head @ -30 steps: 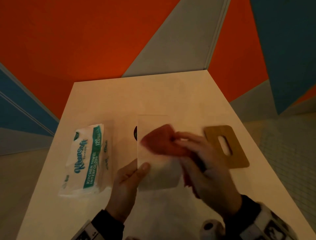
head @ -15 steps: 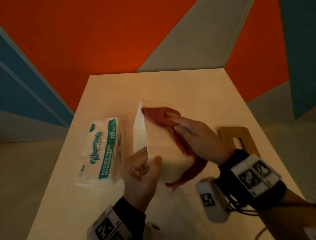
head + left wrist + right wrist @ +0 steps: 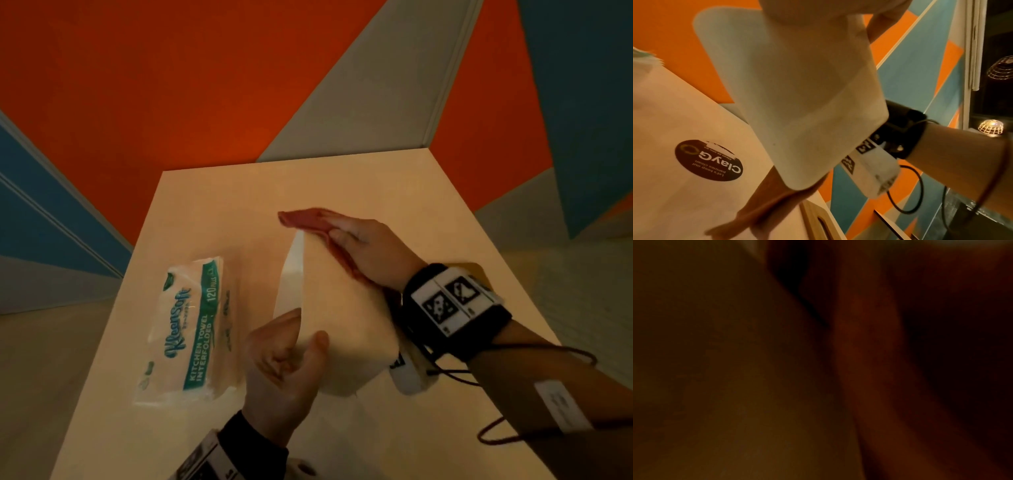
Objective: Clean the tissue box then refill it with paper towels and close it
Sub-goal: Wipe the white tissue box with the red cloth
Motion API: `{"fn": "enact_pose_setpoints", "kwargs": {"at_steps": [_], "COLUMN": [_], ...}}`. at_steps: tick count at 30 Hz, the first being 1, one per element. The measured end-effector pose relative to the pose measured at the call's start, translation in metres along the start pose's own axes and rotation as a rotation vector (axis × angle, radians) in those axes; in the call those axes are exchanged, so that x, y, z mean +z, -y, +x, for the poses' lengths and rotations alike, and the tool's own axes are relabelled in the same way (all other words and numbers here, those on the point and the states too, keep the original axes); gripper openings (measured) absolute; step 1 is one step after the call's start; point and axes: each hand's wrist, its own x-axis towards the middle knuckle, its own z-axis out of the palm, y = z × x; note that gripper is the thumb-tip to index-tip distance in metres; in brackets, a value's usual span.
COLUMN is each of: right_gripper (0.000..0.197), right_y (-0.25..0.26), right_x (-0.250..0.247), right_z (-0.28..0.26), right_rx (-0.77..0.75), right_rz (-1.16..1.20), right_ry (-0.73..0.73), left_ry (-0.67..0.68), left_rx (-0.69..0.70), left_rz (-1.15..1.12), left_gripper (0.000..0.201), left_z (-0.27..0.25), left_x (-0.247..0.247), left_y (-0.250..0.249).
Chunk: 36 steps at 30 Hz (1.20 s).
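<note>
1. Left hand [image 3: 284, 373] sitting near, fingers curling, thumb pinching a white edge.
2. Right hand [image 3: 368, 251] reaching far-left, fingers lying flat and straight, wrist strapped.

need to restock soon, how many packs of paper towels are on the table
1: the white and green plastic-wrapped Kleensoft paper towel pack lies on the pale table, left of the white tissue box. None other shows.

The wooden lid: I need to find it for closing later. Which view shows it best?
The left wrist view: the wooden lid lies on the table, slot visible. In the head view the right hand and wristband nearly hide it; the right wrist view is dark.
</note>
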Motion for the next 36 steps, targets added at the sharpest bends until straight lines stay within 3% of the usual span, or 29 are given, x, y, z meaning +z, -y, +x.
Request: {"fn": "enact_pose_setpoints", "kwargs": {"at_steps": [4, 6, 11, 14, 17, 22, 24, 27, 32, 36], "right_gripper": [0.033, 0.03, 0.024, 0.02, 0.021, 0.025, 0.023, 0.04, 0.047, 0.049], "right_y": [-0.03, -0.034, -0.039, -0.043, -0.045, -0.043, -0.044, -0.048, -0.044, -0.042], "right_x": [-0.007, -0.01, -0.014, -0.013, -0.01, -0.002, 0.005, 0.016, 0.036, 0.008], "right_z": [-0.002, -0.01, -0.023, -0.031, -0.041, -0.067, -0.078, -0.095, -0.12, -0.096], "right_rx": [0.375, 0.493, 0.548, 0.565, 0.537, 0.424, 0.328, 0.191, -0.013, 0.007], "right_rz": [0.374, 0.526, 0.644, 0.643, 0.588, 0.451, 0.306, 0.067, -0.314, -0.302], "right_ry": [-0.008, -0.036, -0.277, -0.412, -0.499, -0.603, -0.646, -0.682, -0.508, -0.523], "left_ry": [0.043, 0.079, 0.199, 0.245, 0.359, 0.583, 0.577, 0.504, 0.463, 0.497], "left_rx": [0.007, -0.026, -0.205, -0.354, -0.355, -0.411, -0.409, -0.431, -0.408, -0.36], "left_rz": [0.01, -0.027, -0.182, -0.149, 0.011, -0.03, -0.038, -0.137, -0.207, -0.181], "left_gripper": [0.036, 0.044, 0.033, 0.016, 0.023, 0.028, 0.032, 0.031, 0.024, 0.025], "left_z": [-0.003, -0.001, 0.022, 0.042, 0.055, 0.064, 0.064, 0.061, 0.052, 0.057], "left_x": [0.001, -0.002, -0.001, 0.001, 0.0, -0.003, -0.001, 0.003, 0.007, 0.009], "left_y": [-0.001, 0.003, 0.008, 0.006, 0.011, 0.008, 0.007, 0.004, 0.001, -0.006]}}
